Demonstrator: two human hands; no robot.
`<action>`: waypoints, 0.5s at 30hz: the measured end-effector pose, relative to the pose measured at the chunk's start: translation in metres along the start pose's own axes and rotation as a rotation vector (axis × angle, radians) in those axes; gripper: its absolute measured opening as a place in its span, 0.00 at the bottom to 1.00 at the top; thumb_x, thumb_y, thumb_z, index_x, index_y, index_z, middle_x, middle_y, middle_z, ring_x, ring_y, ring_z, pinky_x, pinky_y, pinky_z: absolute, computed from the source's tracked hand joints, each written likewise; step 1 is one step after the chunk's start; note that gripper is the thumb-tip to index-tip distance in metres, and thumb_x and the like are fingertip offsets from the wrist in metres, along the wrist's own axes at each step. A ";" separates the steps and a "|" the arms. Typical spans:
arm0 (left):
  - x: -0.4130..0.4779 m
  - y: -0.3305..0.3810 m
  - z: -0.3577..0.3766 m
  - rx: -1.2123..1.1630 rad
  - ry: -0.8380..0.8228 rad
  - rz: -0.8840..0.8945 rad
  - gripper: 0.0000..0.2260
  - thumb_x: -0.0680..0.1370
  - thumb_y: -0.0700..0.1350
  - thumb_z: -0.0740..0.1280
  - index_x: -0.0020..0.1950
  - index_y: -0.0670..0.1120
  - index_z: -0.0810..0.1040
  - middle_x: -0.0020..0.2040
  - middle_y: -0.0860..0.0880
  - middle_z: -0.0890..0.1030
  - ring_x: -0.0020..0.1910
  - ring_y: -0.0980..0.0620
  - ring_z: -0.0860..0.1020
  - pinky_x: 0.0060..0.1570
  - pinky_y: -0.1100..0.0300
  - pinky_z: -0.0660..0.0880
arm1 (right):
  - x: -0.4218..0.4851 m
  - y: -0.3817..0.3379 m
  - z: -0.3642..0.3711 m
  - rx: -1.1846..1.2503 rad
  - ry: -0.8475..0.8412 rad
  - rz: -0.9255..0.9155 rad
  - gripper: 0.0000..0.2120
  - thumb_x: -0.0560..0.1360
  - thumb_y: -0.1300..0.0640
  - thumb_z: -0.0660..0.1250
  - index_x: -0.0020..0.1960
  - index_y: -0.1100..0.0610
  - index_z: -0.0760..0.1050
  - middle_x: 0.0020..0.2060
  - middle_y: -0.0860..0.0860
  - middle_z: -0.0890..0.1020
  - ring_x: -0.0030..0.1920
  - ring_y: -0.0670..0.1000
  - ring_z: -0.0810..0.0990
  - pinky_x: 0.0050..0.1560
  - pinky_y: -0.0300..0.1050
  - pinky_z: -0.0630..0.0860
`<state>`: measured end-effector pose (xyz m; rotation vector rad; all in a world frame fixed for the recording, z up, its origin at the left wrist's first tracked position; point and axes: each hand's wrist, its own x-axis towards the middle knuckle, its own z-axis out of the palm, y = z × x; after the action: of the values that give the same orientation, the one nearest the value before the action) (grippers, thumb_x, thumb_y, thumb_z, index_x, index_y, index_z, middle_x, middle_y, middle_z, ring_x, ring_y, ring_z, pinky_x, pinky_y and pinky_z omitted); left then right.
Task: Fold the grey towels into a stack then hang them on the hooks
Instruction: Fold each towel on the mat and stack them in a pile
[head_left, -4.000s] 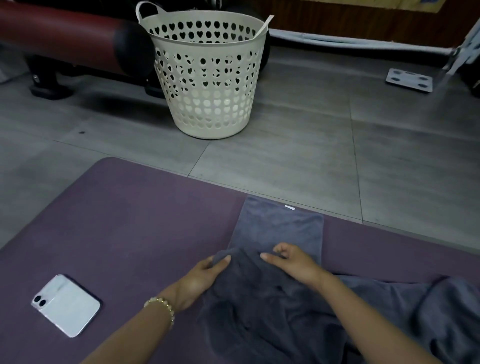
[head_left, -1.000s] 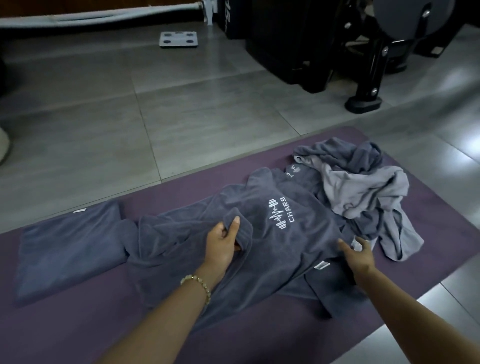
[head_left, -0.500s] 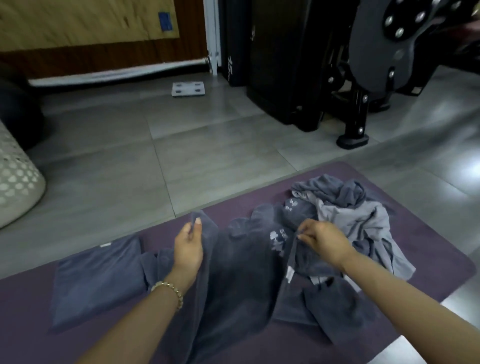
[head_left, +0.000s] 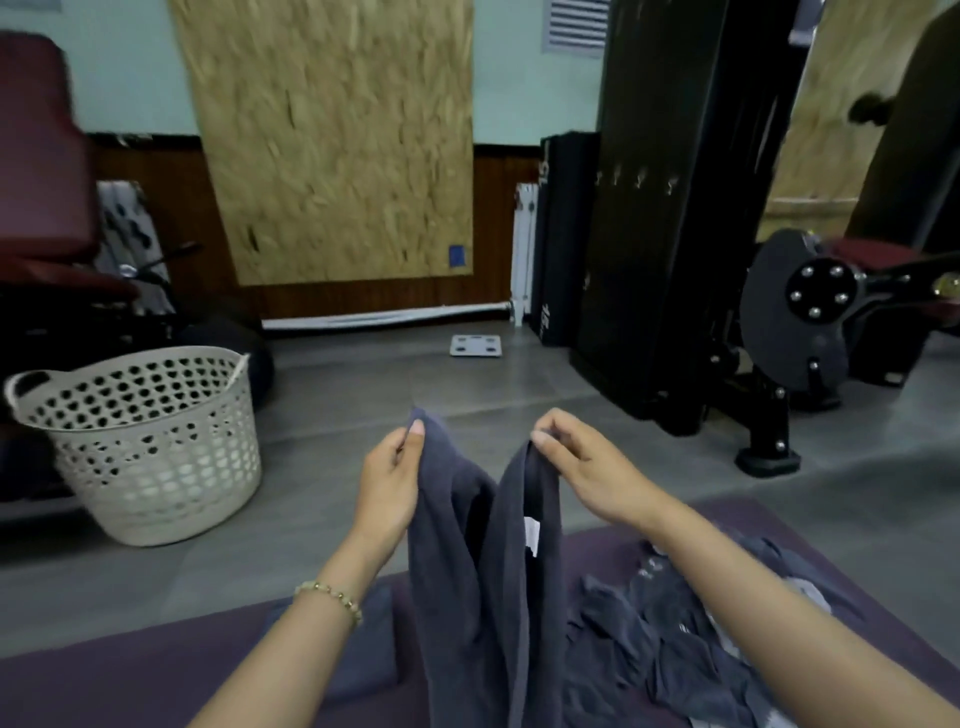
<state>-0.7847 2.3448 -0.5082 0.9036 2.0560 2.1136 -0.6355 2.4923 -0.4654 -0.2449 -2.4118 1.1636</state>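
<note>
Grey towel (head_left: 483, 571) hangs between both hands: left hand (head_left: 389, 483) pinches one top corner, right hand (head_left: 587, 467) the other.

Held towel (head_left: 467, 597) cut off at bottom edge, folded towel (head_left: 371, 649) partly behind left forearm (head_left: 306, 644), hooks (head_left: 636, 179) tiny and blurred

laundry basket (head_left: 150, 452) (perforated), bathroom scale (head_left: 476, 345), mat (head_left: 104, 686)

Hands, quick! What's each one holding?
Left hand: pinching one top corner of the grey towel.
Right hand: pinching its other top corner.
</note>
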 end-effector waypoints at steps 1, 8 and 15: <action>-0.003 0.009 -0.007 0.006 -0.012 0.018 0.19 0.82 0.47 0.58 0.39 0.33 0.70 0.35 0.45 0.70 0.35 0.53 0.67 0.34 0.59 0.65 | 0.000 -0.010 0.007 0.084 0.036 -0.008 0.09 0.80 0.59 0.59 0.41 0.55 0.69 0.31 0.45 0.71 0.32 0.42 0.68 0.37 0.37 0.66; -0.038 0.033 -0.056 -0.035 -0.037 -0.045 0.19 0.82 0.45 0.58 0.33 0.38 0.70 0.29 0.49 0.72 0.28 0.58 0.68 0.29 0.64 0.64 | -0.009 -0.065 0.068 0.519 0.098 0.042 0.07 0.77 0.61 0.65 0.41 0.59 0.77 0.30 0.45 0.79 0.32 0.39 0.76 0.36 0.30 0.70; -0.094 0.030 -0.094 -0.043 -0.083 -0.145 0.17 0.82 0.45 0.57 0.35 0.43 0.73 0.27 0.54 0.72 0.27 0.61 0.68 0.28 0.66 0.65 | -0.029 -0.073 0.131 0.495 -0.008 -0.013 0.07 0.76 0.64 0.67 0.40 0.59 0.80 0.30 0.42 0.80 0.33 0.38 0.75 0.37 0.31 0.70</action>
<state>-0.7375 2.2170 -0.5089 0.7964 1.9636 2.0038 -0.6688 2.3448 -0.4894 -0.0657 -2.0424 1.7033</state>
